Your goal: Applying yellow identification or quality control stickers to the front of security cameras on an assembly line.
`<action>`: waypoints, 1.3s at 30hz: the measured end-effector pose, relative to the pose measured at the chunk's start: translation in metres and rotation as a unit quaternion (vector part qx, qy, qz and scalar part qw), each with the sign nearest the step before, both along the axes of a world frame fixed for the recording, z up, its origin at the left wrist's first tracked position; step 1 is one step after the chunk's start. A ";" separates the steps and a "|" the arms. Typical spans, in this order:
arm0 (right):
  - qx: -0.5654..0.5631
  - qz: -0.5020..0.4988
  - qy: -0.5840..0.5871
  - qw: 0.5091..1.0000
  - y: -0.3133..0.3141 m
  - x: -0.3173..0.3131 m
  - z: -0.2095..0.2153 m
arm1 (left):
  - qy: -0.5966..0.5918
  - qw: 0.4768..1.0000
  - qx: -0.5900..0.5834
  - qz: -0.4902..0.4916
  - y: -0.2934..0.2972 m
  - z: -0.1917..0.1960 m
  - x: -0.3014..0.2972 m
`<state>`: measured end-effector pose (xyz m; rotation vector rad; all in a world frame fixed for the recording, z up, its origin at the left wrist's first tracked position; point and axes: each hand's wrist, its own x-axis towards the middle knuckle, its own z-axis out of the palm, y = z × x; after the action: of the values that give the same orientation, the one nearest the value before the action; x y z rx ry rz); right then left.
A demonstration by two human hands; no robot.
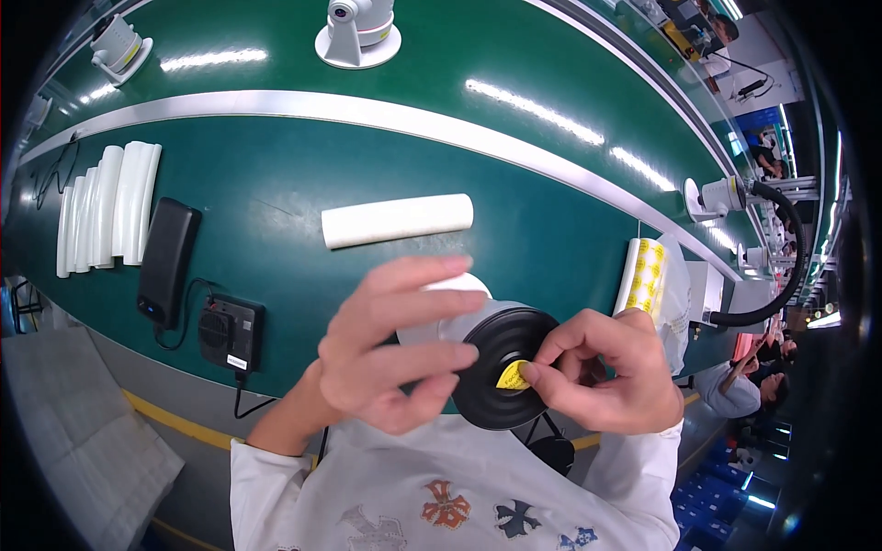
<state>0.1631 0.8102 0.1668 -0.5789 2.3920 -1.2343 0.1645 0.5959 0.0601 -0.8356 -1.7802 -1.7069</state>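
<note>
A white security camera point(464, 323) lies tipped over at the near edge of the bench, its round black base point(496, 335) turned toward me. My left hand point(390, 344) steadies it from the left, fingers spread over the body and fingertips at the rim of the base; part of the body is hidden behind them. Thumb and forefinger of my right hand point(606, 367) pinch a round yellow sticker point(512, 376) against the middle of the base. Just beyond the camera rests a white rolled sleeve point(397, 220).
More white sleeves point(110, 207) lie at the left, beside a black power bank point(168, 262) cabled to a small black box point(231, 332). A sticker roll point(645, 275) is at the right. Across a pale rail stand similar cameras point(360, 35). A bent black hose point(795, 248) arches at far right.
</note>
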 end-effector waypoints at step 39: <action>-0.013 -0.026 0.021 0.999 -0.006 0.002 -0.004 | 0.018 0.995 -0.082 -0.056 0.000 -0.008 0.012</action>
<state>0.1652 0.8041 0.1631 -0.5584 2.4437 -1.2886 0.1762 0.5957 0.0525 -1.0479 -1.8998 -1.6193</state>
